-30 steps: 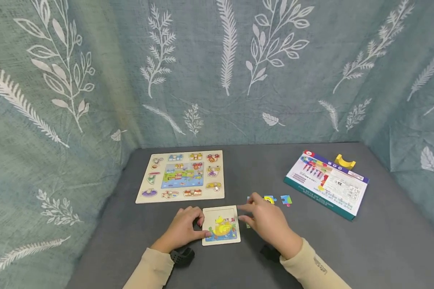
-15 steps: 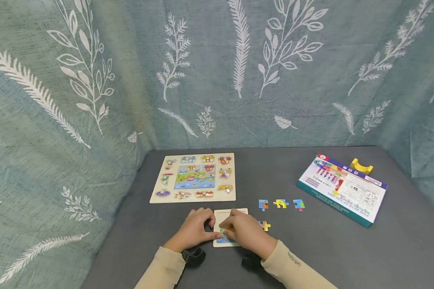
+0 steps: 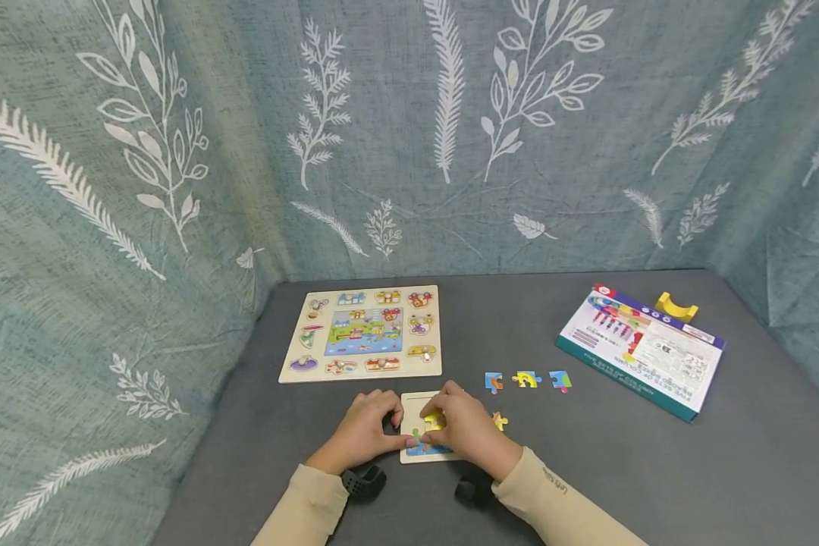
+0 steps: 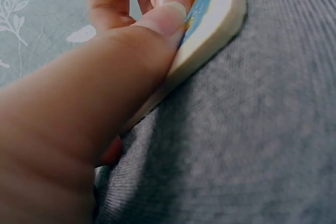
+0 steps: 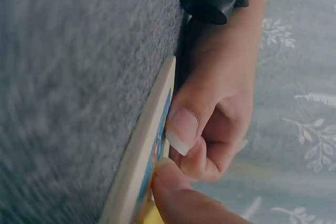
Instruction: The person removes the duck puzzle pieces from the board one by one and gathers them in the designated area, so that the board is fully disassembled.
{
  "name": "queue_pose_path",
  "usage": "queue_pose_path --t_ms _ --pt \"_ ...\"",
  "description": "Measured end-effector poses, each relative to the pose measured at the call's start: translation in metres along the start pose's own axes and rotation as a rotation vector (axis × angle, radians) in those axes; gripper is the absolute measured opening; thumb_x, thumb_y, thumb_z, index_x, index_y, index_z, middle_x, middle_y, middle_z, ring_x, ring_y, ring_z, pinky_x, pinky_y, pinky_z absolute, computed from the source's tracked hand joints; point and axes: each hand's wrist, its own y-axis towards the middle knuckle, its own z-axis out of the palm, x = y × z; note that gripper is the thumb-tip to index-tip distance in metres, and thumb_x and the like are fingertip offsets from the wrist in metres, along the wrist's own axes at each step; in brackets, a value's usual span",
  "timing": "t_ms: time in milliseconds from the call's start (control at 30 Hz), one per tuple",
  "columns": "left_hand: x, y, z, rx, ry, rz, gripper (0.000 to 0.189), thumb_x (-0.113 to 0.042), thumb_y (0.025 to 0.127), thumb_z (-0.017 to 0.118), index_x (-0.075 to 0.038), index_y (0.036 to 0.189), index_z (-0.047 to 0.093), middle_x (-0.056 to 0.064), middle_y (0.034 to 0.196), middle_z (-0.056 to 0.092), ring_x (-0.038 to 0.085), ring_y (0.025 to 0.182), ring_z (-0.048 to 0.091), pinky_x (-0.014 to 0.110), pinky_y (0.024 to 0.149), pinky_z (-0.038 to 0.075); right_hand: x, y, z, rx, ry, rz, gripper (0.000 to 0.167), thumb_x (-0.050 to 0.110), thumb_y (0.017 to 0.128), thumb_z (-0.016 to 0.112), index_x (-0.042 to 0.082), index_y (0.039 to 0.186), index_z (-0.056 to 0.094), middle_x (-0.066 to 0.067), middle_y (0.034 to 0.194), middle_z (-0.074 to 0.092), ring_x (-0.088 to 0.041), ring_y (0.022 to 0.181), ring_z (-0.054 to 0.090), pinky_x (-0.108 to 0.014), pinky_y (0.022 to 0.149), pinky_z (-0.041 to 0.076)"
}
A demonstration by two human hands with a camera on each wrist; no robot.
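1. At the near middle of the worktop (image 3: 621, 470), found a small wooden puzzle frame (image 3: 411, 409), lying flat and partly filled with a coloured picture.
2. At its left edge, showed the left hand (image 3: 367, 423), grasping the puzzle frame with a thumb over the lower left rim.
3. Over its right side, showed the right hand (image 3: 469, 428), bent above a yellow piece (image 3: 434, 420); could not tell whether pinching or merely pressing.
4. Farther right, noted three loose pieces (image 3: 526, 376) in a row, with an orange-yellow piece (image 3: 499, 421) just beside the right hand.
5. Behind and to the left, recorded a large peg puzzle board (image 3: 296, 345), lying flat.
6. Toward the right, recorded a printed box (image 3: 641, 349), with a curved yellow block (image 3: 676, 307) near its back edge.
7. Behind everything, noted a blue-green cloth (image 3: 382, 114) with white leaf prints.
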Motion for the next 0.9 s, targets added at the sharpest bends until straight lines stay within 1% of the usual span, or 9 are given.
queue_pose_path --t_ms 167,300,400,467,533,633,700,767,900 --pt "-0.001 -0.001 0.0 -0.006 0.005 0.007 0.048 -0.039 0.082 0.091 -0.022 0.083 0.047 -0.013 0.078 0.04 0.007 0.073 0.036 0.036 0.076 0.028 -0.002 0.001 -0.001 0.018 0.07 0.011 0.03 0.011 0.08 0.093 0.016 0.099 0.07 0.003 0.096 0.049 -0.01 0.074 0.049 -0.028 0.067 0.048" --pt "-0.002 -0.001 0.0 -0.009 0.018 0.006 0.048 -0.039 0.082 0.092 -0.022 0.082 0.047 -0.013 0.078 0.041 0.007 0.073 0.037 0.036 0.076 0.028 -0.003 0.002 -0.004 0.045 0.121 0.018 0.024 0.005 0.085 0.088 0.016 0.099 0.071 0.004 0.09 0.06 -0.011 0.072 0.051 -0.029 0.067 0.047" --pt "-0.003 -0.001 0.0 -0.012 0.019 -0.003 0.048 -0.038 0.082 0.092 -0.022 0.082 0.047 -0.013 0.078 0.041 0.008 0.072 0.036 0.036 0.077 0.028 -0.003 0.004 -0.013 0.024 0.137 0.017 0.018 0.0 0.09 0.082 0.013 0.101 0.075 0.004 0.089 0.065 -0.011 0.07 0.052 -0.029 0.065 0.048" --pt "-0.004 0.001 0.001 -0.011 0.016 -0.002 0.048 -0.038 0.082 0.092 -0.022 0.082 0.047 -0.012 0.078 0.041 0.008 0.072 0.036 0.037 0.077 0.028 -0.002 0.003 -0.028 -0.024 0.151 0.026 0.017 -0.001 0.09 0.081 0.012 0.102 0.076 0.004 0.092 0.067 -0.011 0.074 0.055 -0.029 0.067 0.05" --pt "-0.004 0.002 0.001 -0.006 0.01 -0.002 0.048 -0.038 0.082 0.092 -0.021 0.082 0.047 -0.011 0.078 0.041 0.009 0.072 0.036 0.038 0.077 0.028 -0.004 0.001 -0.049 -0.081 0.18 0.045 0.017 -0.001 0.09 0.081 0.009 0.102 0.076 0.003 0.092 0.069 -0.012 0.077 0.059 -0.03 0.069 0.052" --pt "-0.004 0.004 0.002 0.001 0.005 0.0 0.048 -0.04 0.082 0.091 -0.021 0.083 0.047 -0.011 0.078 0.04 0.009 0.073 0.037 0.038 0.078 0.027 -0.014 -0.01 -0.084 -0.133 0.193 0.09 0.017 0.001 0.087 0.084 0.009 0.099 0.075 0.003 0.09 0.07 -0.013 0.081 0.063 -0.032 0.071 0.055" --pt "-0.004 0.004 0.003 -0.001 0.004 -0.003 0.048 -0.04 0.082 0.091 -0.021 0.082 0.047 -0.011 0.078 0.041 0.008 0.074 0.037 0.038 0.079 0.027 -0.028 -0.022 -0.101 -0.125 0.176 0.11 0.014 0.003 0.088 0.084 0.008 0.096 0.074 0.003 0.087 0.07 -0.013 0.078 0.064 -0.032 0.07 0.055" --pt "-0.003 0.004 0.003 -0.003 0.008 -0.005 0.048 -0.04 0.082 0.091 -0.021 0.082 0.047 -0.012 0.078 0.04 0.008 0.074 0.037 0.037 0.079 0.027 -0.044 -0.035 -0.112 -0.09 0.133 0.125 0.009 0.003 0.09 0.082 0.007 0.096 0.076 0.003 0.087 0.07 -0.013 0.077 0.064 -0.032 0.069 0.055" --pt "-0.002 0.002 0.002 -0.006 0.009 -0.008 0.049 -0.038 0.081 0.092 -0.021 0.082 0.046 -0.012 0.078 0.04 0.008 0.074 0.038 0.037 0.079 0.027 -0.071 -0.058 -0.116 -0.024 0.082 0.138 0.01 0.004 0.093 0.078 0.006 0.104 0.079 0.002 0.092 0.069 -0.012 0.08 0.063 -0.032 0.072 0.054"
